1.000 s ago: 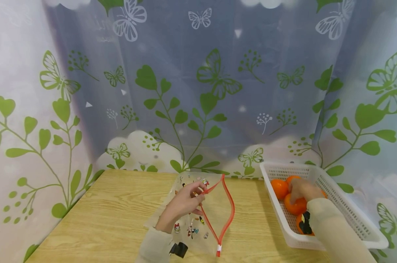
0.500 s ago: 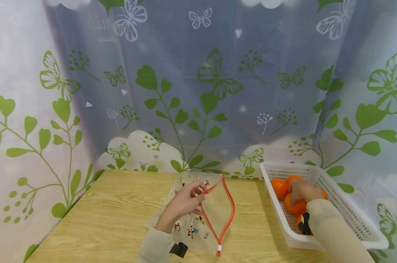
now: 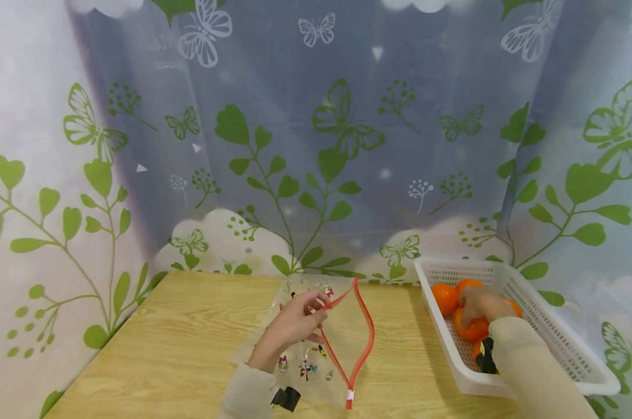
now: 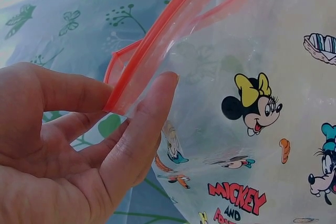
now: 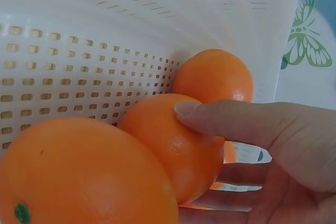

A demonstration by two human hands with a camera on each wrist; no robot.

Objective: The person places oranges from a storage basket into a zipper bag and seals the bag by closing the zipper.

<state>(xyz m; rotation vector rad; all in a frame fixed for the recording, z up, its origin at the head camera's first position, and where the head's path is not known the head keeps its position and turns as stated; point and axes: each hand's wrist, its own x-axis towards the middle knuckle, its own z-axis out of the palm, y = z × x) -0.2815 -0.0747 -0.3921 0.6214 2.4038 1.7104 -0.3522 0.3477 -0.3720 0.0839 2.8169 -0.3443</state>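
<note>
My left hand (image 3: pixel 292 320) pinches the red zip edge of a clear zip bag (image 3: pixel 308 368) printed with cartoon figures. The bag's mouth, lined by a red zip strip (image 4: pixel 157 35), gapes toward the right. In the left wrist view, thumb and fingers hold one side of that strip. At the right, my right hand (image 3: pixel 486 302) reaches into a white basket (image 3: pixel 454 364) and grips an orange (image 5: pixel 170 145), with the thumb on its top and the fingers around its far side. Another orange (image 5: pixel 212 77) lies behind it, and a larger-looking orange (image 5: pixel 84 177) is nearest the wrist camera.
The wooden table (image 3: pixel 180 337) extends left of the bag. Between bag and basket lies a strip of tabletop. A curtain (image 3: pixel 274 174) with leaves and butterflies hangs behind the table and along both sides. The basket's raised walls surround the oranges.
</note>
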